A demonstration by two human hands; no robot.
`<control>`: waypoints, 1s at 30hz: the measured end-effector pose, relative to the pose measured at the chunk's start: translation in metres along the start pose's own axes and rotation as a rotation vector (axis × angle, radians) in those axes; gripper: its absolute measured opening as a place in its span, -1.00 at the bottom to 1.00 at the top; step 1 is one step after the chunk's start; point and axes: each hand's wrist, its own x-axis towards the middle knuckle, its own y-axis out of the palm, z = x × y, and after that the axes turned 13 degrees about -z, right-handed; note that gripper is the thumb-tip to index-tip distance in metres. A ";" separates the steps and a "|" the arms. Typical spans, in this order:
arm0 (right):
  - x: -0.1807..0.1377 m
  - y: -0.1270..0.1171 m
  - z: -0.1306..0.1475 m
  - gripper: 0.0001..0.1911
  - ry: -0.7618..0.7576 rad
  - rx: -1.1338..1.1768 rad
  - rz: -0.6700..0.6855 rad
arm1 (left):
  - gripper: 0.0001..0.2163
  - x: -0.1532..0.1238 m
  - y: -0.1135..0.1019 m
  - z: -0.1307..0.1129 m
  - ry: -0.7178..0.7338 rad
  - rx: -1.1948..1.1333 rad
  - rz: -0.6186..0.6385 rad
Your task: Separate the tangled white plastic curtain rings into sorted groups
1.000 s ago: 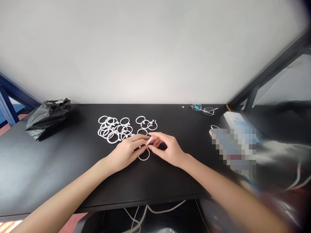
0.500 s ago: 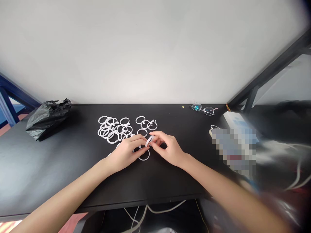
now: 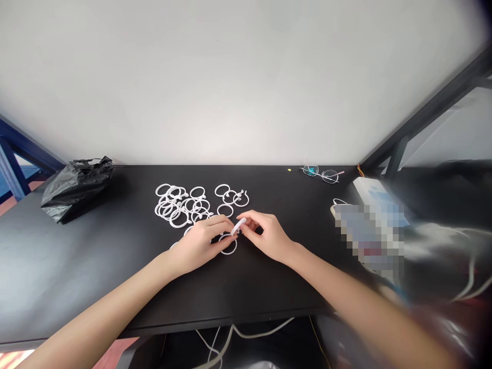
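Between my two hands a white curtain ring (image 3: 239,226) is held just above the black tabletop, seen nearly edge-on. My left hand (image 3: 203,241) pinches its lower left side with thumb and fingers. On the upper right side my right hand (image 3: 267,234) grips it, fingertips closed. Another white ring (image 3: 228,253) lies flat beneath the held one, partly covered by my left thumb. A pile of several white rings (image 3: 179,225) spreads behind and left of my left hand, which hides some of them. Several more rings (image 3: 225,204) lie beyond my fingertips.
A crumpled black plastic bag (image 3: 79,189) stands on the left of the black table (image 3: 253,292). Eyeglasses (image 3: 329,177) lie near the back wall. At the right are a white box (image 3: 371,185) and a blurred-out item. Cables (image 3: 230,338) hang below the front edge.
The held ring has turned so that it shows more of its edge. Both hands have shifted very slightly and keep their hold; the other rings stay put.
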 end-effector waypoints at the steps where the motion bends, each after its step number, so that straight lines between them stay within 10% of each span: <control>1: 0.000 0.000 0.000 -0.88 0.001 -0.002 0.002 | -0.90 0.000 0.000 -0.001 0.003 0.006 0.005; 30: 0.001 -0.001 0.003 -0.88 0.003 -0.014 0.053 | -0.82 0.002 0.001 -0.003 0.029 0.225 0.137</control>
